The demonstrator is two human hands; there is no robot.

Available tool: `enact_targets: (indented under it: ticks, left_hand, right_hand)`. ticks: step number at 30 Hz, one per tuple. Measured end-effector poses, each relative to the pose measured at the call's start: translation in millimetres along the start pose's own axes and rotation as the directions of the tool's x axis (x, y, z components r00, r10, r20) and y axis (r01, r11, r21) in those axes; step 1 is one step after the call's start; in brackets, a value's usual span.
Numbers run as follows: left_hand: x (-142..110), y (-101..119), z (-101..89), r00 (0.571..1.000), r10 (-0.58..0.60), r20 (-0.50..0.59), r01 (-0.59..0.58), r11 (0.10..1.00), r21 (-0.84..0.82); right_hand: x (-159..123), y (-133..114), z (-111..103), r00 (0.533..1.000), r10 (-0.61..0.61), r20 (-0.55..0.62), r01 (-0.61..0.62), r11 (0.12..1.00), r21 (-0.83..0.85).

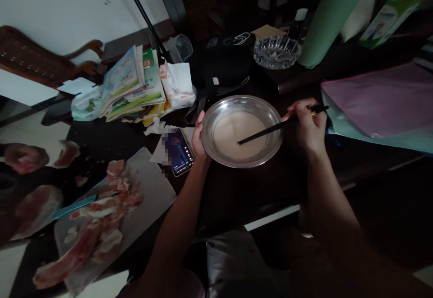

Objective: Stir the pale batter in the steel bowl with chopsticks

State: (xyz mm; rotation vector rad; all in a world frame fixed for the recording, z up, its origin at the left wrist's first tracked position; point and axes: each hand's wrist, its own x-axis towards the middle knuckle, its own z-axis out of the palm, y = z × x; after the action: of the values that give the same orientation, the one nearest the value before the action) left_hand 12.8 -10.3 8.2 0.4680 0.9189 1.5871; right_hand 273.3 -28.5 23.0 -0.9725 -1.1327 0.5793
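1. Steadiness at the rim looks like the main need: the left hand [199,135] grips the left side of the round, shiny steel bowl [241,164], and a firm hold there should keep it from turning under the stirring.
2. Slim black stick [260,135], probably a chopstick or a pair held together, is grasped near its far end by the right hand [309,124]; its tip is dipped in the pale, milky-beige liquid [230,133].
3. For an even mix, wide, unhurried circles that sweep the bottom and the edge would serve best, I judge; quick strokes could slop liquid over the low, flared rim.
4. The bowl lies between the two hands, above or on the dark wooden tabletop [253,194]; whether its base rests there is hidden.
5. Left fingers wrap the outside of the rim, while the right hand sits just beyond the opposite side, with the stick crossing over that edge. Whether a right finger touches the rim, I cannot tell.
6. Just left of the left hand lies a lit smartphone [179,151], near enough that splashes might reach it, so keeping the bowl level seems wise.
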Motion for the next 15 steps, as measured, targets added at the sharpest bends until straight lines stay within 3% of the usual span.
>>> enact_targets:
  ticks: [3,7,12,15]
  left_hand:
    - [0.9,-0.5,-0.9,1.0,0.004,0.002,-0.004,1.0,-0.009]
    - [2.0,-1.0,-2.4,1.0,-0.002,0.012,0.002,1.0,-0.007]
    - [0.9,0.0,-1.1,1.0,0.005,-0.002,-0.005,1.0,0.017]
    - [-0.2,0.5,0.2,1.0,0.009,-0.004,-0.009,1.0,0.03]
  right_hand:
    - [-1.0,-1.5,1.5,0.998,-0.002,0.058,0.003,1.0,-0.018]
    - [0.8,-1.0,-1.7,0.994,-0.064,-0.09,0.066,0.998,0.023]
    - [-2.1,-1.3,0.8,0.996,0.007,0.087,-0.007,1.0,0.003]
    - [-0.2,0.6,-2.2,0.999,-0.027,0.028,0.028,0.999,-0.031]
